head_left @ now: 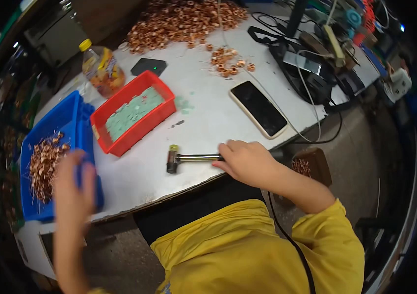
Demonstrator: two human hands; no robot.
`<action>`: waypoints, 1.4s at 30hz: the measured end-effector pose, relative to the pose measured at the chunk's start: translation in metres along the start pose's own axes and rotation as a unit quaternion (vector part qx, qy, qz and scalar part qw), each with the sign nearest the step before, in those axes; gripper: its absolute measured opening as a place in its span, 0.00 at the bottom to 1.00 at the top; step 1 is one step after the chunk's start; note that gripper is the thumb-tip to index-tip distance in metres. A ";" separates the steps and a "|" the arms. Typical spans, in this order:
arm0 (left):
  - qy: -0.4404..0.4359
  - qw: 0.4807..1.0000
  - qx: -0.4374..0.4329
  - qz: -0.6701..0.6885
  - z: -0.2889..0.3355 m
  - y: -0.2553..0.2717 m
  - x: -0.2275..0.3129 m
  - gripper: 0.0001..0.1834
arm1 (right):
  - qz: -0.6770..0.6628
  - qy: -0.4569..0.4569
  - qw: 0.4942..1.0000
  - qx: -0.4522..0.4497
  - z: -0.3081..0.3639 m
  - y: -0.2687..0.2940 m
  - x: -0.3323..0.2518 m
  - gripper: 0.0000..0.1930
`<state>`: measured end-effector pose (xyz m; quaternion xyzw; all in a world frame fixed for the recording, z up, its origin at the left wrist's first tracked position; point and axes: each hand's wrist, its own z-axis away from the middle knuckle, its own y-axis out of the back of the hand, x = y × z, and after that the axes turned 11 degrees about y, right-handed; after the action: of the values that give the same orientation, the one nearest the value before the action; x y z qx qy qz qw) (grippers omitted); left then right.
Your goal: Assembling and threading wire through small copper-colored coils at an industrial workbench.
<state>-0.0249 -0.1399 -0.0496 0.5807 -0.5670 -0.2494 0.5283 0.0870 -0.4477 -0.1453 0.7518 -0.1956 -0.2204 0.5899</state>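
My right hand [247, 161] is closed on the handle of a small mallet [197, 158] lying along the near part of the white table. One end of its head is yellow, the other black, and the head points left. At the left, my left hand [73, 188] is blurred by motion over the near side of a blue bin [85, 137]. Its thumb and fingers look apart, with nothing visible between them. Small copper wire coils [45, 164] with loose wire ends are heaped in that bin, partly behind the hand.
A red tray [142, 131] of pale green flat pieces stands beside the bin. Behind it are a bottle [101, 71] and a black box [148, 66]. A large coil heap [184, 22] lies at the back. A phone [260, 109] and cables are at right.
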 end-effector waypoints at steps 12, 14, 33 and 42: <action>-0.109 0.917 -0.277 0.265 0.105 -0.068 0.074 0.18 | 0.147 0.023 0.983 0.105 -0.092 0.014 0.084 0.11; -0.098 0.907 -0.292 0.288 0.113 -0.069 0.078 0.16 | 0.235 0.040 0.954 0.180 -0.118 -0.006 0.123 0.07; 0.000 0.844 -0.304 0.441 0.126 -0.063 0.065 0.11 | -0.200 -0.159 0.886 0.387 -0.133 0.035 0.210 0.10; 0.214 0.378 -0.250 0.865 0.106 -0.090 0.068 0.23 | 0.134 0.300 0.900 0.286 -0.060 0.063 -0.059 0.13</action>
<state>-0.0676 -0.2552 -0.1424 -0.3498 -0.5411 0.3456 0.6823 0.0702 -0.3811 -0.0654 0.8853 -0.1627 0.1625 0.4042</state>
